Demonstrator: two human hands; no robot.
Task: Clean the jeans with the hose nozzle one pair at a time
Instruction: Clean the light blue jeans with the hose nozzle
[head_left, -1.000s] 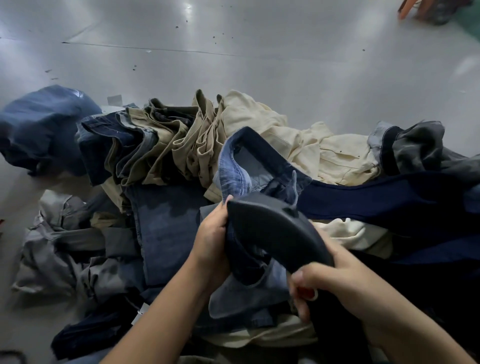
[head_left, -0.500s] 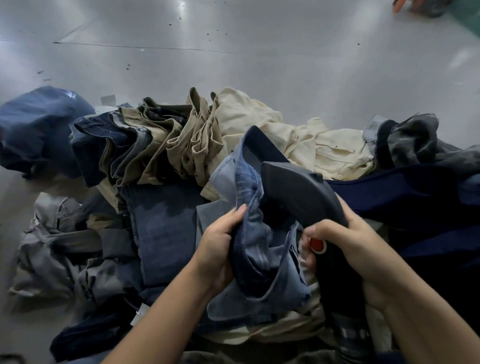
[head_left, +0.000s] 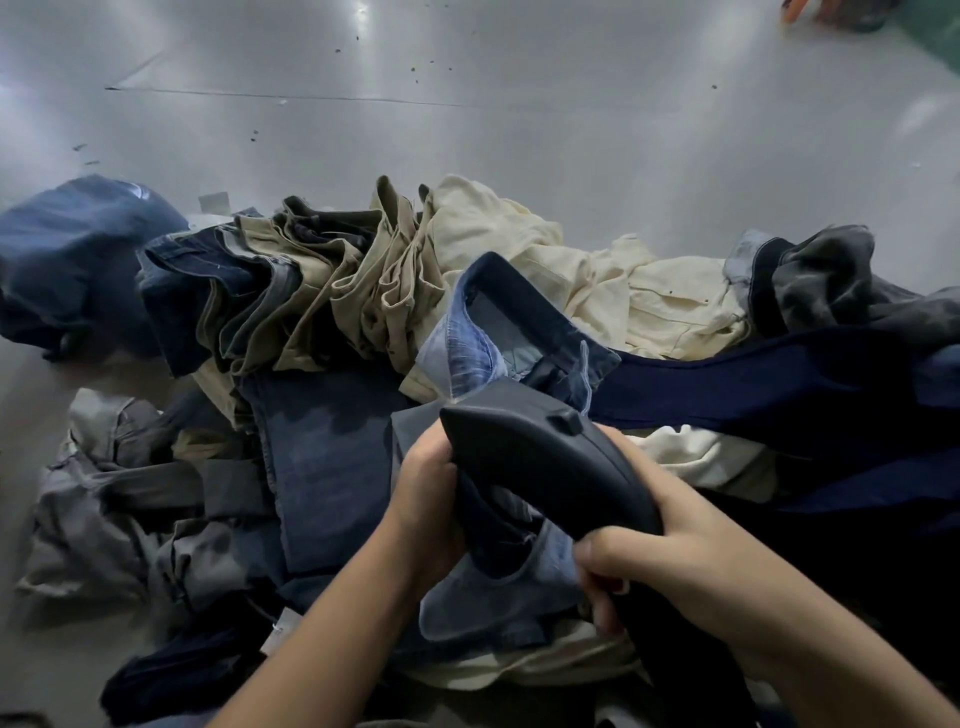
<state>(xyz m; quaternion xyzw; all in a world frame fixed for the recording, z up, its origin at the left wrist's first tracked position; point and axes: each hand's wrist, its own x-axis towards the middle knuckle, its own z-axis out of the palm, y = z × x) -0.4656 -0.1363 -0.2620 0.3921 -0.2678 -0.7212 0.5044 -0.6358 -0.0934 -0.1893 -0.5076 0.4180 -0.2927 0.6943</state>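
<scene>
The left hand (head_left: 423, 499) grips a bunched pair of blue jeans (head_left: 483, 353), fingers curled into the cloth. The right hand (head_left: 670, 566) is wrapped round the handle of the dark hose nozzle (head_left: 540, 457), whose head lies against the jeans just beside the left hand. Both are held above a heap of trousers on the grey floor (head_left: 519, 130): khaki trousers (head_left: 363, 291), cream trousers (head_left: 597, 280) and dark denim (head_left: 322, 457).

Dim light, floor (head_left: 519, 130) glare, soft wide-angle edges
</scene>
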